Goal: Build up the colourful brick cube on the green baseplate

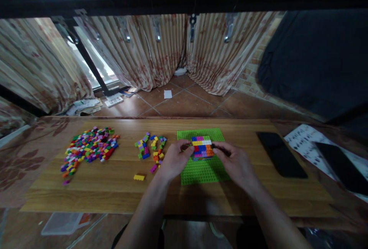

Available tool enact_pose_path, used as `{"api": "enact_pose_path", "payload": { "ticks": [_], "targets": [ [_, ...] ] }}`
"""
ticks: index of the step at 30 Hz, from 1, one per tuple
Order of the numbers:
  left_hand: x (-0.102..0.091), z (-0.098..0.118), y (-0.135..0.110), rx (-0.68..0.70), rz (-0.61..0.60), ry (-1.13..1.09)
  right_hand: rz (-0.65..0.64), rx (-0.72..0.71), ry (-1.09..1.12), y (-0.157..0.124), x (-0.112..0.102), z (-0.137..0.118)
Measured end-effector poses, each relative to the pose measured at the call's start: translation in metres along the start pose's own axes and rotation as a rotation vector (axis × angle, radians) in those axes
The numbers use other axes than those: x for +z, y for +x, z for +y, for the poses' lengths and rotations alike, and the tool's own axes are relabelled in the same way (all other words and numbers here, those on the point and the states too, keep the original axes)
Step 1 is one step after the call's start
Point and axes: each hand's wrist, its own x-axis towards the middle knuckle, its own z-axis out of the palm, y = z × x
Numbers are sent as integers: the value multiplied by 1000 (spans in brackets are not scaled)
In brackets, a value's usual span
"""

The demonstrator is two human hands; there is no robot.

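A block built of multicoloured toy bricks (202, 147) is over the upper middle of a green studded baseplate (198, 174). My left hand (177, 156) grips its left side, the thumb on the front edge. On the opposite side, my right hand (233, 161) has thumb and fingers closed at the block's right edge. Whether the block is pressed onto the plate or lifted slightly, I cannot tell. Left of the plate lie small clusters of bricks (143, 145), with a single yellow brick (139, 177) nearer to me.
A large heap of loose coloured bricks (92, 145) covers the table's left part. On the right lies a black flat slab (281, 155), beside a printed sheet (301, 136) and another dark device (342, 164). A dark metal bar (172, 1) crosses above the far side.
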Motion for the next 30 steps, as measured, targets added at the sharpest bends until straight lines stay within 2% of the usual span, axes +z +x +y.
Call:
{"api": "enact_pose_path", "payload": {
  "ticks": [9,16,22,26,30],
  "targets": [
    [1,0,1,9,5,75,0,-4,-48,-1,2,-4],
    [1,-3,2,23,17,63,28,30,3,1,2,-4],
    [1,0,-1,20,0,77,67,136,189,4,7,0],
    [1,0,0,12,-7,80,95,253,400,8,10,0],
    [2,-2,1,11,8,96,39,394,616,12,8,-1]
  ]
}}
